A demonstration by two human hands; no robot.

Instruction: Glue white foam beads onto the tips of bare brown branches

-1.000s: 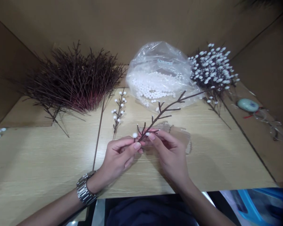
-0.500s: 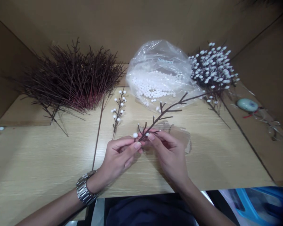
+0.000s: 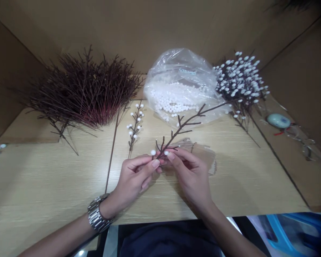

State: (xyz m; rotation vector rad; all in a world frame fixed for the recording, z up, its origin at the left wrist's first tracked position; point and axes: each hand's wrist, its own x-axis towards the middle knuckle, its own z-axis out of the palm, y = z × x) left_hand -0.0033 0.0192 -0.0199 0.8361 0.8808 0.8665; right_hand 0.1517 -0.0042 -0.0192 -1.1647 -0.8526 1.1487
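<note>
A dark brown artificial twig (image 3: 182, 129) slants up to the right above the table. Thumb and fingers of my left hand (image 3: 137, 175) pinch it near its lower end, where one white bead (image 3: 153, 152) sits on a side tip. My right hand (image 3: 189, 175) is closed around a second white bead (image 3: 166, 152), held between thumb and finger against the twig. Its other fingertips are partly hidden behind the twig. Several upper side tips of the twig are bare. Beyond my left hand lies a twig with several white beads (image 3: 135, 125).
A big pile of bare twigs (image 3: 80, 89) is at the back left. A clear plastic bag of white beads (image 3: 173, 96) stands behind the hands, with a bunch of beaded twigs (image 3: 239, 78) beside it. A pale green oval object (image 3: 278, 120) lies at right. Torn cardboard (image 3: 204, 157) lies under the hands.
The held twig's upper end has swung slightly to the left, and the bead at my right fingertips shows more fully. Both hands stay in nearly the same place.
</note>
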